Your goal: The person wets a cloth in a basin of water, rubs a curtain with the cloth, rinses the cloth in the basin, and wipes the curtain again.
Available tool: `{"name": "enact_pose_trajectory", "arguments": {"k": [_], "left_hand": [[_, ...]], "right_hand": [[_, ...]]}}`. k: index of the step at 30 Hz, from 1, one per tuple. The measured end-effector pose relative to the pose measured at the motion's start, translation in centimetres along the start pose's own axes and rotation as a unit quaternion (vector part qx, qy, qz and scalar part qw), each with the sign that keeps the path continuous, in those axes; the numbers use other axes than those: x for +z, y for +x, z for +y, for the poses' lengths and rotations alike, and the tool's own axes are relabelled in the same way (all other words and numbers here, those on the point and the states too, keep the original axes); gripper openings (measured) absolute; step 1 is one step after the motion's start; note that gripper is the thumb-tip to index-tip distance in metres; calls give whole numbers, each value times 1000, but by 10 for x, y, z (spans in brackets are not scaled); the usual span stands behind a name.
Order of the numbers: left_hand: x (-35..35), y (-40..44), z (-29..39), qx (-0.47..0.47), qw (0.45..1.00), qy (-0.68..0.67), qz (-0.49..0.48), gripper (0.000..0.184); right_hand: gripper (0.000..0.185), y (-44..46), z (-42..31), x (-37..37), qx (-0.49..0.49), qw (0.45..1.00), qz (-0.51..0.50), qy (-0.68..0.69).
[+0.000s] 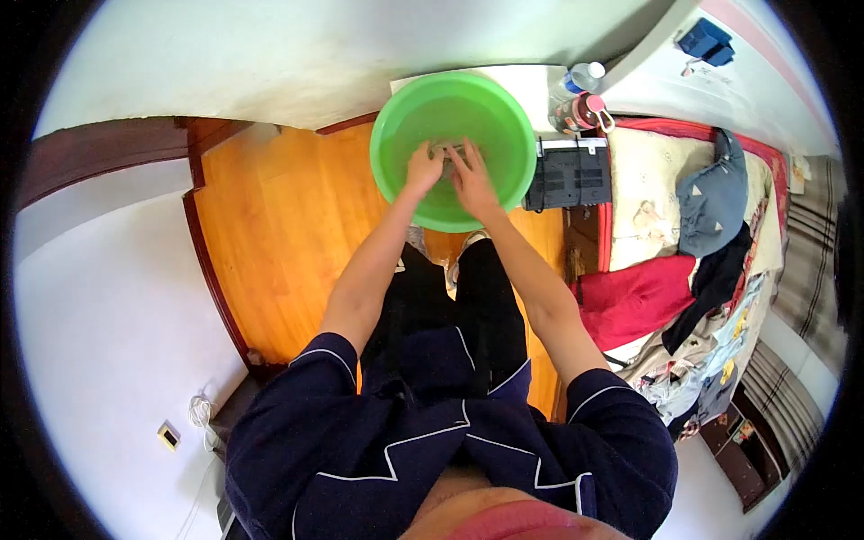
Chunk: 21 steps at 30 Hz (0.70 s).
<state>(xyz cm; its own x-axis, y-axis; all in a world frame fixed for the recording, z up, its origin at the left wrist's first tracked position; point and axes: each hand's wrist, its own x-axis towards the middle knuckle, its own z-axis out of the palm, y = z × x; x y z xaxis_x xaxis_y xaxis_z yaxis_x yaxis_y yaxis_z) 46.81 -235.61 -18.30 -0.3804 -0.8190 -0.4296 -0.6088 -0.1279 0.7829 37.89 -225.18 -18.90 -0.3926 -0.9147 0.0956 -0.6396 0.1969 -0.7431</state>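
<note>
A large green plastic basin (389, 184) stands in front of me, and both my hands reach down into it. My left hand (426, 169) is inside, its fingers curled and pinched against a small greyish thing (447, 149) that I cannot make out. Close beside it, my right hand (474, 183) has its fingers stretched and apart, their tips at that same greyish thing. The basin's bottom is partly hidden by my hands, and whether water lies in it is hard to tell.
Right of the basin is a black appliance (569, 176) with cords. A clear bottle (583, 79) and a dark bottle with a pink cap (585, 112) stand behind it. A bed with red cloth (643, 301) and clothes lies right. My feet are on a wooden floor (270, 234).
</note>
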Motion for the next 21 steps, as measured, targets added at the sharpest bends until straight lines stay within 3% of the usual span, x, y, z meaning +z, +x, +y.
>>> {"name": "enact_pose_trajectory", "arguments": {"k": [2,3,5,6,8,11,12,14,18,20,21], "left_hand": [[8,9,-36,69,993,70,70,48],[4,6,-36,68,992,72,72,48],[-8,-5,-31,55,991,118,23,42],[-13,-7,-29,52,991,122,25,42],[-19,-12,-30,38,995,89,-18,33],[-23,-15,-39,63,997,43,-5,30],[-25,-16,-39,62,997,44,-4,30],[-29,-19,-36,74,997,28,-25,29],[-23,-15,-45,67,997,-15,-43,29],[-23,-9,-47,25,993,-12,-113,32],[-21,-11,-44,27,993,-12,-118,32]], "right_hand": [[54,1,8,8,-56,996,-32,-61],[54,0,17,11,-57,996,-33,-57],[50,5,37,18,-104,959,-158,-212],[50,10,40,20,-106,959,-160,-208],[47,18,43,21,33,960,-165,-225],[49,22,55,27,-19,971,-145,-189],[49,23,58,22,-20,971,-146,-188],[47,27,59,10,-11,988,-56,-146],[50,30,60,16,7,984,-58,-170],[49,35,72,21,99,984,-143,28],[49,32,66,18,103,984,-140,26]]}}
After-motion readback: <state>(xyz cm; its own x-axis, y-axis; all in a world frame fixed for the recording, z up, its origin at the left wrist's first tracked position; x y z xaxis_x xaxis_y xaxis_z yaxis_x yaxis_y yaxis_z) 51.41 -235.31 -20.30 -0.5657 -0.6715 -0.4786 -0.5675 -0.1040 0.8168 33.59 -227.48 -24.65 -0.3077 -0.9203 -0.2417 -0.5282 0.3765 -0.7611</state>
